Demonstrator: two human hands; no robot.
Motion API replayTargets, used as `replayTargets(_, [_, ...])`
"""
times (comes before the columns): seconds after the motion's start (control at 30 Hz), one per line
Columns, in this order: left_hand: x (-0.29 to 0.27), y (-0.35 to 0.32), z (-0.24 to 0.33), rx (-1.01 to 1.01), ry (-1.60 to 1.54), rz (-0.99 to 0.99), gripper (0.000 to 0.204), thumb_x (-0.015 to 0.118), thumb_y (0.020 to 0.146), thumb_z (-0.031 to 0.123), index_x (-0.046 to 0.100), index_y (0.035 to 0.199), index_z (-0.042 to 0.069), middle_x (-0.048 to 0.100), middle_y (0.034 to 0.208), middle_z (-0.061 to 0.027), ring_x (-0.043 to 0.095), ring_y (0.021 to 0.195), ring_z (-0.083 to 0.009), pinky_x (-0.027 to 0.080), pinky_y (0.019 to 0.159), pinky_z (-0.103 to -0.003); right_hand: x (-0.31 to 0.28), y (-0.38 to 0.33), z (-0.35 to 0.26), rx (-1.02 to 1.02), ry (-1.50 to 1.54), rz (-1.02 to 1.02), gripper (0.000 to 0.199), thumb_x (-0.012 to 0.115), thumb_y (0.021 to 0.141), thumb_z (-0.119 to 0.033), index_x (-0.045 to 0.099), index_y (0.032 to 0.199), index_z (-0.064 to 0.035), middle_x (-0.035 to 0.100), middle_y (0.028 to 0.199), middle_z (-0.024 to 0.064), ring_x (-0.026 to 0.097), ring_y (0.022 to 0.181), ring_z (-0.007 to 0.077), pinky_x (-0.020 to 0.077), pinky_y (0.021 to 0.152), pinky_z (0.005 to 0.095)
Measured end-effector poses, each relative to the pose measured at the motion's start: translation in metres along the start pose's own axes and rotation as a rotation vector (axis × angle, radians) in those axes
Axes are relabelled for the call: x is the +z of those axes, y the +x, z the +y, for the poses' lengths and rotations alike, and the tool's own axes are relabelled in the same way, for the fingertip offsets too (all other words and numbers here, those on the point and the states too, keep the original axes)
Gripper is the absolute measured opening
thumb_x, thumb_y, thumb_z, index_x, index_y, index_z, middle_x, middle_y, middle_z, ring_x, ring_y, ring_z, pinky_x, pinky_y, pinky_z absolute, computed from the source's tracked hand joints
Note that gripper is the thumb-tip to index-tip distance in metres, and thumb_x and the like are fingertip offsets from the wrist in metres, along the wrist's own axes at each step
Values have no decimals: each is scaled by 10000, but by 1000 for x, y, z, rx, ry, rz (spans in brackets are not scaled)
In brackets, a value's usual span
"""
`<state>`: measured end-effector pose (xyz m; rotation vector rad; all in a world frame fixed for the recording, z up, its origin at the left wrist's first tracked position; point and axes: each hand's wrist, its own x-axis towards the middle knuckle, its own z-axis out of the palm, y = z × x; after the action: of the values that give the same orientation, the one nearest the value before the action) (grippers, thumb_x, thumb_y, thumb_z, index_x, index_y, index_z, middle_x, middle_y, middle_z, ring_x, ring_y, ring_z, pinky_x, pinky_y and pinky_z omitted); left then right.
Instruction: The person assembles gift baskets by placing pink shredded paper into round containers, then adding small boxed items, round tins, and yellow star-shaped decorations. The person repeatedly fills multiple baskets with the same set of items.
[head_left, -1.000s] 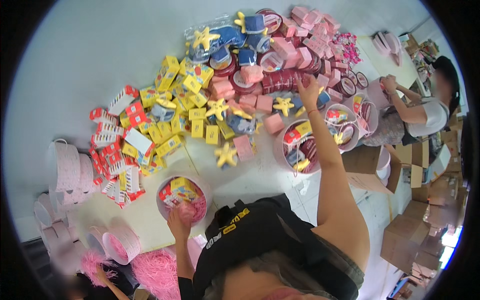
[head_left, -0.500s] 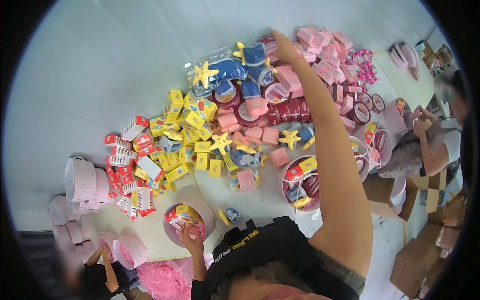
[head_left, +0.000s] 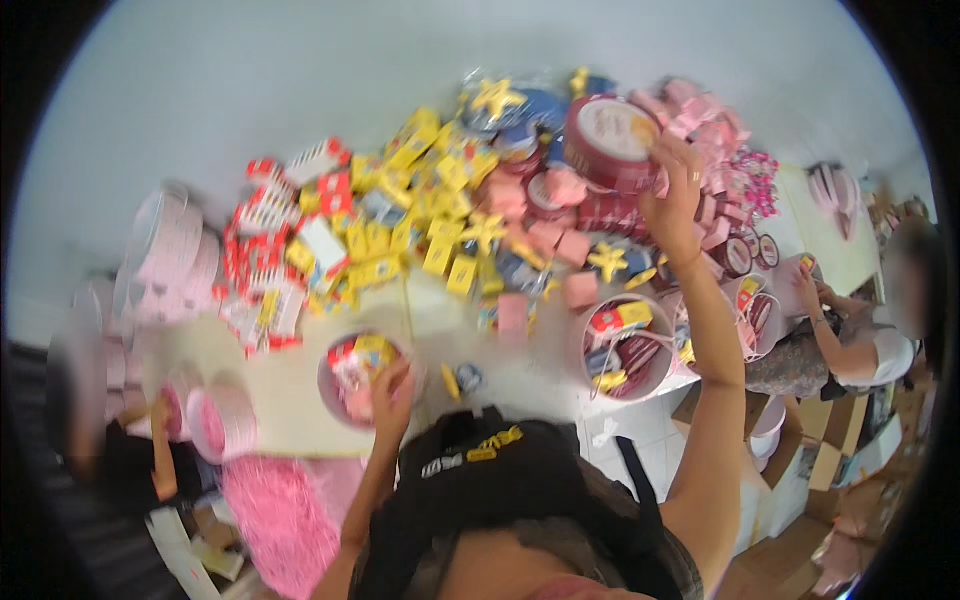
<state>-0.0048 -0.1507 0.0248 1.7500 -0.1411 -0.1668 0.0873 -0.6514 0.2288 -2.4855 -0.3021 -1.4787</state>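
Note:
My right hand [head_left: 675, 210] grips a round dark red tub [head_left: 590, 150] with a pale lid, raised above the heaped goods at the far right of the table. My left hand [head_left: 392, 395] is closed at the near right rim of a pale pink bucket [head_left: 325, 383]; blur softens its fingers. Inside that bucket lie a red-and-white box, a yellow box [head_left: 374, 349] and something pink. Just right of the bucket, a small blue-and-yellow plush toy [head_left: 464, 380] lies on the table.
Yellow boxes [head_left: 440, 250], red-and-white boxes [head_left: 265, 225] and pink boxes [head_left: 690, 110] form heaps. A filled bucket [head_left: 583, 365] stands right of centre. Pink shredded paper [head_left: 285, 520] is at lower left. Co-workers are at both sides, one at right [head_left: 850, 345].
My right hand has lifted the dark red tub from the far heap and drawn it nearer. My left hand stays by the bucket. The whole view has shifted and blurred.

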Motion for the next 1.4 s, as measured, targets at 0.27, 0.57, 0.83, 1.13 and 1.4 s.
replayTargets(0.27, [-5,25,91,-350,-1015,-165,536,553,977,283,349,1434,91,567,1304,-134,603,1140,-231,498,992,-444,43,-88,-254,-132,659,-507,616,716,687,30,592,1263,-150,520,1353,139,493,1285,353,425,1055,454])
replayTargets(0.57, [-128,37,85,26,-89,-393,526,807,789,175,542,1217,21,639,1204,-125,594,1167,-203,463,1009,-343,123,-75,-372,317,1280,-1171,999,822,743,-176,235,1546,-72,501,1407,211,543,1255,342,430,1058,387])
replayTargets(0.83, [-147,24,-42,100,723,-237,457,766,795,266,619,1161,35,663,1083,-114,636,1032,-292,479,904,-425,165,-156,-366,773,1119,-907,690,800,754,-62,394,1312,-47,608,1191,141,634,1092,231,517,938,343])
replayTargets(1.13, [-149,7,-82,186,1070,-288,546,799,661,187,655,1185,133,674,1064,-40,591,1105,-228,378,998,-399,189,-173,-369,568,1170,-1349,664,768,788,-100,429,1357,-55,599,1175,165,590,1137,274,479,999,361])
replayTargets(1.4, [-151,-8,-80,169,1026,-240,562,756,674,141,638,1224,122,641,1185,-61,573,1153,-245,390,1031,-405,191,-166,-388,-231,327,-1219,622,794,728,-188,569,1303,-113,592,1153,157,558,1107,352,503,923,392])
